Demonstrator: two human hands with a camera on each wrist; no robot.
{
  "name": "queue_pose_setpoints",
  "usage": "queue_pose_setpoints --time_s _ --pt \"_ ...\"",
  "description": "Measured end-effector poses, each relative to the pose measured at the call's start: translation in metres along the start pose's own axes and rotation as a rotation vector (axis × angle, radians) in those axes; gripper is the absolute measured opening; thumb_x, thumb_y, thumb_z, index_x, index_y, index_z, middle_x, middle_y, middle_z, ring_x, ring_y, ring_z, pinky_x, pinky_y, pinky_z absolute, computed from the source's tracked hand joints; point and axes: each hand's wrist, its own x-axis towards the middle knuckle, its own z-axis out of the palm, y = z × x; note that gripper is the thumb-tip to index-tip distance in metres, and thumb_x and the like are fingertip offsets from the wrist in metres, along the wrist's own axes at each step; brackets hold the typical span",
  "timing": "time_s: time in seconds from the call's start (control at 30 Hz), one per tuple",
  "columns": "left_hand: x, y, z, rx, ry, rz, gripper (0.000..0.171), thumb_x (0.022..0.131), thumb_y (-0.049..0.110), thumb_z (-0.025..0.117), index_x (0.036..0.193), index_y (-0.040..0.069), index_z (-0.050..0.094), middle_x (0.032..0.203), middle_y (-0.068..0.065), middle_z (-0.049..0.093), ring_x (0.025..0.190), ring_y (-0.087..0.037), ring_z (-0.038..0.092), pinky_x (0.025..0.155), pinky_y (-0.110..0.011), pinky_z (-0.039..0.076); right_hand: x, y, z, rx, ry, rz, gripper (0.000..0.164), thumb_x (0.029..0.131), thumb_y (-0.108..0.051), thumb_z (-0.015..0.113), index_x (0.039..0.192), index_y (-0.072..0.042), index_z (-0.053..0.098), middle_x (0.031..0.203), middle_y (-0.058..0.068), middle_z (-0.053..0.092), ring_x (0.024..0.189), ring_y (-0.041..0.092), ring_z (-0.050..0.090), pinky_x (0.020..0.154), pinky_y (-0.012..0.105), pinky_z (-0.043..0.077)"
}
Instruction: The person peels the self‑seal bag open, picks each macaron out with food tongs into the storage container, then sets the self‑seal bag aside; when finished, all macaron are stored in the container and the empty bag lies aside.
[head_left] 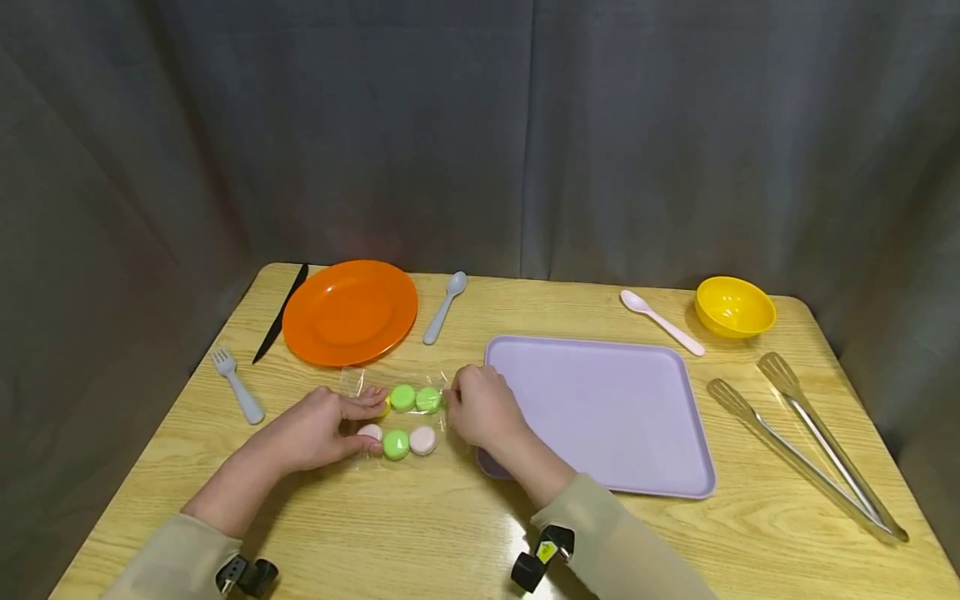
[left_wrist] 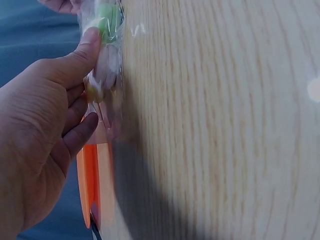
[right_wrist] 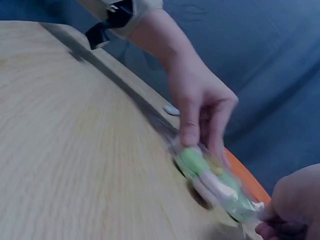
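A clear plastic bag of macarons (head_left: 412, 419) is between my two hands at the front left of the table, left of the tray. Inside show green, pale pink and yellow macarons, partly covered by fingers. My left hand (head_left: 318, 427) grips the bag's left end, thumb near and fingers at the far side. At the right end, my right hand (head_left: 483, 408) pinches the plastic edge with curled fingers. The left wrist view shows the left thumb (left_wrist: 90, 42) on the bag. In the right wrist view the bag (right_wrist: 215, 185) stretches between both hands, close over the table.
An orange plate (head_left: 350, 312) lies behind the bag, with a black knife (head_left: 281, 312), grey fork (head_left: 238, 386) and grey spoon (head_left: 445, 308) around it. A lilac tray (head_left: 600, 417) is to the right. Beyond are a pink spoon (head_left: 662, 322), yellow bowl (head_left: 735, 308) and metal tongs (head_left: 817, 467).
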Motion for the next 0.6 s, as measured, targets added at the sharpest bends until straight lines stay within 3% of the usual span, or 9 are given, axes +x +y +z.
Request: queue_pose_setpoints --time_s 0.1,0.2,0.3,0.4,0.5,0.6 --pt "0.0 -0.001 0.001 0.006 -0.002 -0.003 0.065 0.086 0.037 0.089 0.139 0.005 0.069 0.148 -0.006 0.059 0.138 -0.025 0.054 0.116 -0.054 0.04 -0.002 0.01 -0.005 -0.074 0.057 0.07 0.042 0.094 -0.01 0.068 0.055 -0.016 0.054 0.057 0.001 0.055 0.053 0.019 0.053 0.049 0.038 0.047" --pt "-0.002 0.0 0.0 0.0 -0.007 -0.013 0.066 0.086 0.038 0.089 0.139 0.005 0.069 0.148 -0.005 0.058 0.139 -0.025 0.054 0.116 -0.054 0.039 -0.002 0.019 -0.011 -0.103 0.094 0.07 0.037 0.094 -0.01 0.067 0.059 -0.015 0.055 0.058 0.001 0.056 0.053 0.02 0.056 0.047 0.038 0.048" --pt "-0.003 0.0 0.0 -0.007 -0.011 -0.016 0.066 0.086 0.039 0.089 0.139 0.005 0.069 0.149 -0.005 0.058 0.139 -0.025 0.053 0.116 -0.054 0.04 -0.004 0.024 -0.015 -0.088 0.104 -0.024 0.025 0.094 -0.011 0.07 0.07 -0.012 0.064 0.063 -0.002 0.058 0.057 0.017 0.057 0.051 0.035 0.049" --pt "-0.003 -0.001 0.001 -0.008 -0.001 -0.002 0.065 0.087 0.04 0.087 0.139 0.006 0.069 0.149 -0.005 0.057 0.139 -0.024 0.053 0.116 -0.053 0.04 -0.008 0.026 -0.017 -0.11 0.071 -0.164 0.008 0.092 -0.012 0.075 0.086 -0.008 0.072 0.075 -0.002 0.062 0.07 0.017 0.061 0.063 0.036 0.054" --pt "-0.004 -0.003 0.003 0.007 0.025 0.02 0.06 0.091 0.038 0.085 0.14 0.007 0.069 0.15 -0.003 0.057 0.139 -0.023 0.054 0.115 -0.052 0.042 -0.013 0.029 -0.017 -0.179 -0.004 -0.275 0.013 0.092 -0.02 0.079 0.094 -0.008 0.076 0.088 0.0 0.066 0.085 0.021 0.062 0.076 0.039 0.055" --pt "-0.005 -0.005 0.005 0.054 0.078 0.032 0.056 0.095 0.036 0.081 0.141 0.007 0.068 0.15 -0.005 0.058 0.138 -0.026 0.055 0.113 -0.052 0.045 -0.018 0.031 -0.016 -0.244 -0.057 -0.322 0.017 0.093 -0.028 0.081 0.097 -0.012 0.078 0.099 0.0 0.069 0.097 0.023 0.058 0.084 0.042 0.05"
